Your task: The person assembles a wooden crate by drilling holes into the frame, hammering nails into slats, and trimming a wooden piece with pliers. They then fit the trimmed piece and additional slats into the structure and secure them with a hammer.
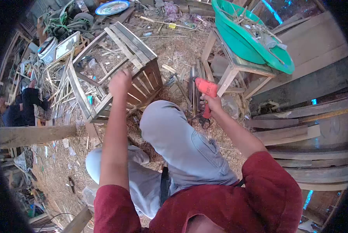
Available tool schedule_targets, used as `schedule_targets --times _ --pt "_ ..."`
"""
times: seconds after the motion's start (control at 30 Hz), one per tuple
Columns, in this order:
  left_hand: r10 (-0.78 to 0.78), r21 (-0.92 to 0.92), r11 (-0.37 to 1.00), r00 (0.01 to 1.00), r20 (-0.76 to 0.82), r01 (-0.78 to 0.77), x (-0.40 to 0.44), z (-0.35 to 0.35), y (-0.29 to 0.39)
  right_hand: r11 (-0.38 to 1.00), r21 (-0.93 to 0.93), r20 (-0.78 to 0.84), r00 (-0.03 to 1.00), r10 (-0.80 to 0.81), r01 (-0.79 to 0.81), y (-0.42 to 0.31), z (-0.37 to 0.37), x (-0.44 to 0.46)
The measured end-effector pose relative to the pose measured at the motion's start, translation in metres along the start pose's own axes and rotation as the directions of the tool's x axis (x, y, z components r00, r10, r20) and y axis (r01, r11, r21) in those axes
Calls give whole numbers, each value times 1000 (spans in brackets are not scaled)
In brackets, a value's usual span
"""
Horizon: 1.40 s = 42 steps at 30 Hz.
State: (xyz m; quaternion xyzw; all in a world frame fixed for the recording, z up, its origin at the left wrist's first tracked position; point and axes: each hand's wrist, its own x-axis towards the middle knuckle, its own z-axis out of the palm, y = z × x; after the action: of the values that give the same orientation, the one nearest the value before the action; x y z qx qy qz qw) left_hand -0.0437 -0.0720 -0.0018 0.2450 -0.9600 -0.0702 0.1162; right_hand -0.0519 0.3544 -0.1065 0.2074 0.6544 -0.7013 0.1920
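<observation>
My left hand (120, 82) is closed at the near edge of a slatted wooden frame (137, 46), which stands tilted on the littered floor. Whether its fingers grip a slat or something small is hidden. In my right hand (212, 104) is a red power drill (206, 87), held by its handle, with its front pointing left toward the frame. The drill is apart from the frame, above scrap wood lying on the ground.
A green basin (236, 42) with scraps rests on a wooden stool (236, 69) at the upper right. Planks (298, 155) lie along the right side. Thin sticks (63, 87) are piled at left, where another person (24, 106) is partly visible. A beam (36, 136) juts in.
</observation>
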Motion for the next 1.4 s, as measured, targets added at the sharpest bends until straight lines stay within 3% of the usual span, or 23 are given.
schedule_targets --times 0.03,0.1,0.13,0.17,0.27,0.4,0.5,0.6,0.67,0.73,0.77,0.83,0.9,0.93,1.03,1.07,1.1,1.17,1.23,1.27,1.3,1.37,1.4 --pt "-38 5 999 999 -7 38 5 2 0 998 59 0 999 35 -35 12 -4 10" --pt "191 191 962 981 48 -196 10 0 -10 981 164 2 994 109 -108 33 -5 26" --pt "144 133 979 985 99 -157 17 1 -11 979 185 -42 994 97 -88 52 -6 40" --pt "-121 -61 990 984 131 130 23 -7 -4 967 231 -23 993 115 -107 75 -12 55" --pt "-168 -42 984 978 127 175 32 -5 -5 913 369 24 984 175 -171 135 -31 85" --pt "-199 -14 979 965 168 204 44 -8 0 782 553 52 949 312 -287 126 -19 65" --pt "-210 -43 975 969 128 217 43 -10 4 740 624 29 954 299 -251 174 -29 97" --pt "-222 -85 970 971 85 229 39 -10 2 836 539 -117 974 193 -101 193 -26 97" --pt "-227 -106 966 971 69 234 39 -6 -1 980 193 -267 958 100 -48 203 -28 94" --pt "-201 -130 971 980 -3 199 40 5 -12 983 -184 -416 906 -75 -3 194 -17 84" --pt "-235 -248 942 972 -18 224 40 3 -10 929 -371 -483 853 -197 4 168 0 65" --pt "-312 -475 841 949 -33 260 39 -2 -2 721 -689 -404 786 -468 75 130 25 46" --pt "-270 -719 668 963 8 193 42 7 -19 400 -885 -104 737 -668 238 116 38 43" --pt "-244 -815 557 970 22 158 43 8 -24 445 -857 -1 862 -507 261 121 42 59" --pt "-253 -860 501 967 -44 92 37 2 -22 295 -925 135 931 -338 241 126 69 95" --pt "-254 -848 526 964 -75 73 36 -4 -16 299 -916 144 915 -376 267 122 79 106" --pt "-330 -942 300 943 43 148 38 -4 -17 184 -932 200 869 -453 311 142 78 129" --pt "-282 -942 336 954 -105 -4 42 2 -27 -53 -935 315 749 -583 352 198 75 182" --pt "-367 -951 300 929 -43 74 41 -11 -19 175 -946 186 897 -402 275 185 90 187" --pt "-315 -956 292 942 -114 -18 44 3 -34 187 -945 189 916 -355 267 182 92 187" --pt "-332 -945 326 936 -114 1 43 -1 -31 196 -945 196 932 -305 263 183 96 190" --pt "-323 -963 268 941 -102 -13 43 -3 -29 339 -914 181 972 -150 222 146 109 168" --pt "-265 -945 326 959 -96 -5 41 -8 -32 404 -896 170 983 -70 184 130 113 157"
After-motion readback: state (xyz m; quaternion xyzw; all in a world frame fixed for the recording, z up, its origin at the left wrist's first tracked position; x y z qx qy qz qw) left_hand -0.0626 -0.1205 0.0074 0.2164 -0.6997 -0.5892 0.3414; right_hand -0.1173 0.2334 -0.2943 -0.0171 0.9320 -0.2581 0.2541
